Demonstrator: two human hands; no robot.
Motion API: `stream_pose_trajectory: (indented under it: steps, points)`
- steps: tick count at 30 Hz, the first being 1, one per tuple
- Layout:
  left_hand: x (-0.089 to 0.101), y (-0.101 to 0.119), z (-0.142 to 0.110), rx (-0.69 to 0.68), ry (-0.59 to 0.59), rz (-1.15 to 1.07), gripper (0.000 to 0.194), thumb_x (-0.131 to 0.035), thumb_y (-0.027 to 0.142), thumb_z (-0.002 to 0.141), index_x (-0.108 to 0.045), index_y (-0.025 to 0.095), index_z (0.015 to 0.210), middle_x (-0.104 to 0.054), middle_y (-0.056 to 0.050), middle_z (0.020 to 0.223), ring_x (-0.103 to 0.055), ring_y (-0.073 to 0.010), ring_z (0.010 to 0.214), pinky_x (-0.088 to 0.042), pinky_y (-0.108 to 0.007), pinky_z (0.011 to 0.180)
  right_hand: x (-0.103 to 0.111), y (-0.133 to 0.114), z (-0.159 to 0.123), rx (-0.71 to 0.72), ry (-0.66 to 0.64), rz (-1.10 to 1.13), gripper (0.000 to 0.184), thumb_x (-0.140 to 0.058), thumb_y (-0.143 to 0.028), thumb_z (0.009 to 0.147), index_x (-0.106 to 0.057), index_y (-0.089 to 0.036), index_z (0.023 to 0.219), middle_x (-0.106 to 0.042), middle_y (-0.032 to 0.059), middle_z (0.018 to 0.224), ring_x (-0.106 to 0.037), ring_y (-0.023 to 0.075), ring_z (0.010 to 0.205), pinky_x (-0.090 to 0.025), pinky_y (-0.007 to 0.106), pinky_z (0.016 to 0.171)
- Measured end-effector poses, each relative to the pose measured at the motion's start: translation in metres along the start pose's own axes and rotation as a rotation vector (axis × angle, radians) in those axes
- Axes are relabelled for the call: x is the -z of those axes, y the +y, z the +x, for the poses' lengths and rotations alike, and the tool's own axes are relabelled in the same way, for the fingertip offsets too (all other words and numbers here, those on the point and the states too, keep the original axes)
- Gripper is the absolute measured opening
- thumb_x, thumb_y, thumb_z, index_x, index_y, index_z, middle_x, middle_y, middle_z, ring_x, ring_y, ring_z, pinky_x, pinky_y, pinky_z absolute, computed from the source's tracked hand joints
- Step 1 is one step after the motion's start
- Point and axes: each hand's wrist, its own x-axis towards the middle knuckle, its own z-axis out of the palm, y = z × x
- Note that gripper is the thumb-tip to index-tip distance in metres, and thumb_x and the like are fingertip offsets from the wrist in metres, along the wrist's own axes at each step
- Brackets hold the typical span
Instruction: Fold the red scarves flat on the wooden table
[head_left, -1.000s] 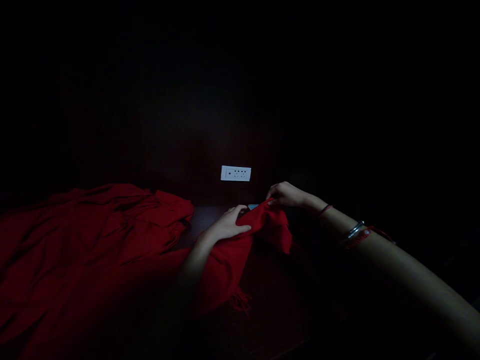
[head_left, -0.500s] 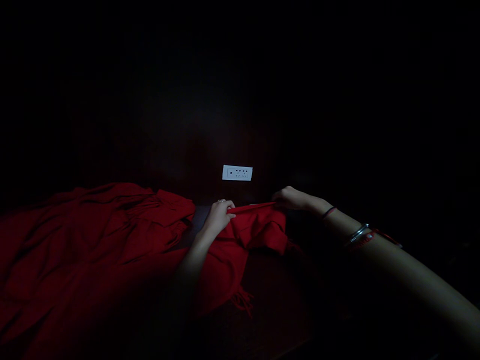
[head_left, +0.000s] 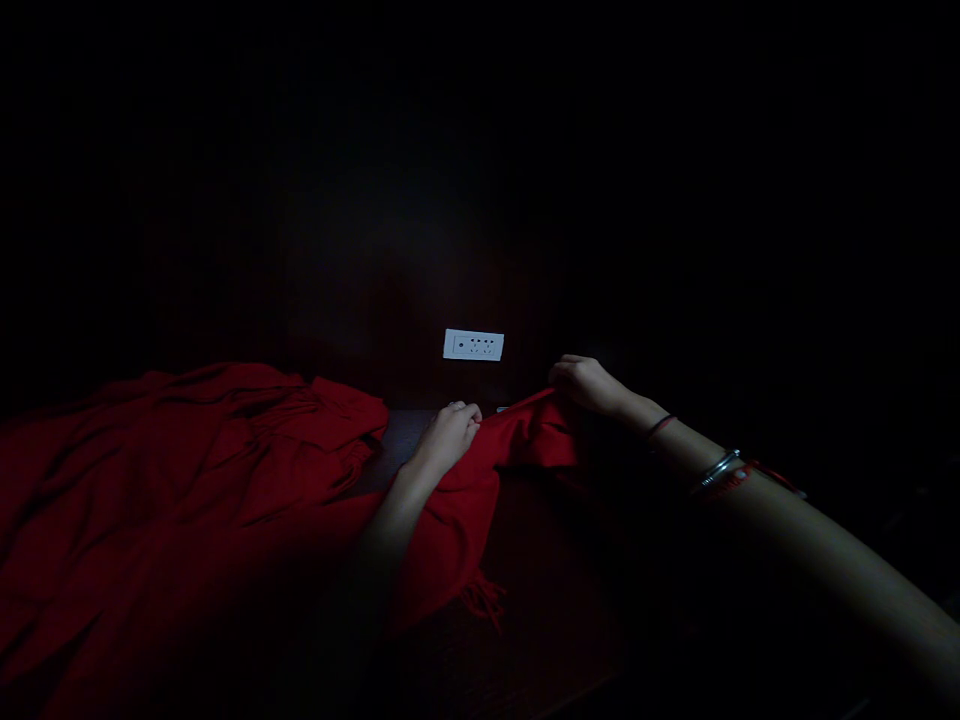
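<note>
A red cloth (head_left: 461, 495) is spread across the dark desk (head_left: 559, 590), its far edge raised and held between two hands. By the right hand (head_left: 589, 383), a corner is pinched in closed fingers and lifted clear of the desk; by the left hand (head_left: 448, 430), the same edge appears to be gripped in curled fingers, though the exact contact is partly hidden. Between them the edge is drawn fairly straight — below it, the fabric is left hanging in loose folds.

The cloth can be judged soft, limp and light for its area, with a matt face that is unlikely to slip from a pinch. No stiffness should be expected: any part left unsupported is likely to sag or crease. The edge or the corners are best taken, with thumb and fingertips, and a light, even tension is called for. The fringe (head_left: 484, 597) at the near end (loose strands, easily snagged) is better not used as a handle. On the left, more red fabric (head_left: 255, 440) is heaped in wrinkles — whether it is joined to the held part cannot be told. Behind, a white socket plate (head_left: 473, 345) is seen.
</note>
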Motion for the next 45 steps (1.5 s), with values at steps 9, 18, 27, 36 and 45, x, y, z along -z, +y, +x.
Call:
stream_pose_trajectory:
  steps: [9,18,27,36,45]
  points:
    - [-0.003,-0.005,0.001,0.017,-0.001,-0.028,0.024,-0.045,0.003,0.063,-0.057,0.017,0.079,-0.053,-0.002,0.077,-0.050,-0.0120,0.072,-0.041,-0.022,0.067,-0.003,-0.002,0.001,-0.101,-0.042,-0.028,0.018,-0.048,-0.005,0.059,-0.063,-0.013,0.058,-0.056,0.0058,0.065,-0.046,0.0130,0.061,-0.035,0.021,0.056]
    - [-0.022,0.024,-0.001,-0.014,0.028,-0.122,0.013,-0.049,0.017,0.073,-0.059,0.016,0.082,-0.061,-0.003,0.081,-0.054,-0.0135,0.077,-0.041,-0.023,0.072,0.012,-0.021,0.017,-0.052,-0.103,0.005,0.016,-0.057,-0.008,0.056,-0.067,-0.015,0.066,-0.062,0.0041,0.073,-0.053,0.0145,0.069,-0.038,0.021,0.062]
    - [-0.010,0.012,0.003,0.028,0.063,-0.175,0.010,-0.060,0.009,0.064,-0.057,0.015,0.070,-0.056,0.000,0.070,-0.052,-0.0107,0.067,-0.042,-0.019,0.062,0.020,-0.020,0.002,-0.012,-0.368,0.075,0.015,-0.055,-0.015,0.068,-0.067,-0.018,0.077,-0.066,0.0009,0.075,-0.058,0.0128,0.070,-0.038,0.019,0.062]
    - [-0.009,0.026,0.002,-0.097,0.144,-0.086,0.010,-0.049,0.014,0.075,-0.059,0.015,0.077,-0.058,-0.003,0.076,-0.052,-0.0131,0.074,-0.041,-0.022,0.070,0.007,-0.029,0.004,-0.062,-0.231,0.019,0.011,-0.057,-0.018,0.067,-0.065,-0.014,0.072,-0.064,0.0027,0.072,-0.056,0.0127,0.066,-0.035,0.019,0.057]
    - [0.007,0.006,0.003,-0.084,0.080,-0.039,0.011,-0.048,0.014,0.074,-0.059,0.015,0.073,-0.057,-0.002,0.070,-0.052,-0.0130,0.069,-0.040,-0.022,0.067,0.015,-0.020,0.001,0.006,-0.527,0.138,0.026,-0.054,-0.039,0.070,-0.063,-0.015,0.072,-0.060,0.0026,0.066,-0.050,0.0123,0.059,-0.033,0.021,0.053]
